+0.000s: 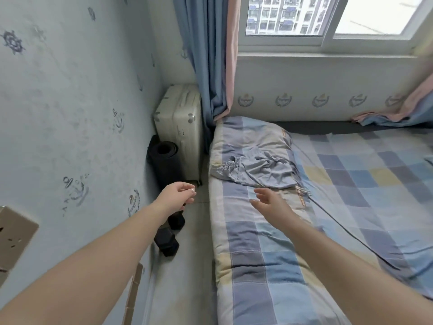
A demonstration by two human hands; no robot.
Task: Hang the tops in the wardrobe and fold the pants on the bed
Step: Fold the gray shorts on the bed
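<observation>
Both bare forearms reach forward from the bottom of the view. The left hand [179, 195] hangs over the floor strip between the wall and the bed, fingers loosely curled with nothing in them; under its wrist a black hex dumbbell [169, 235] lies on the floor. The right hand [271, 202] is above the checked blue, grey and yellow quilt [264, 266] covering the bed [215, 231], fingers spread and relaxed, empty, near but apart from the garment. That garment, a crumpled pale grey-blue pair of pants [255, 170] with a gathered elastic waistband, lies just beyond the right fingertips near the bed's left edge. Farther back, in the corner, a rolled black mat [164, 158] leans beside a cream suitcase [182, 127]. Behind those hang a blue curtain [206, 55] edged in pink, and above the bed's head a window [328, 19]
</observation>
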